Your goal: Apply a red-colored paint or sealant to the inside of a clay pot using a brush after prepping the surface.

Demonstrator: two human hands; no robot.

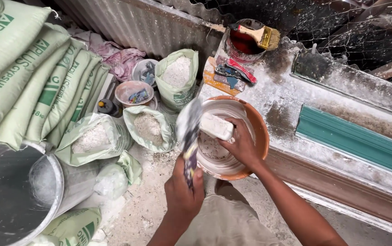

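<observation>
Scraping plaster in the orange bowl (262, 136): left hand (183, 191) gripping a trowel (189, 132), right hand (241, 146) clutching a white block (216, 126); more scraping likely next.

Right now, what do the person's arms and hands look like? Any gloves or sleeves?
No gloves and no sleeves show: both forearms are bare to the picture's bottom edge. The left hand and right hand are bare too, with no watch, rings or bands visible. The arms look slim.
</observation>
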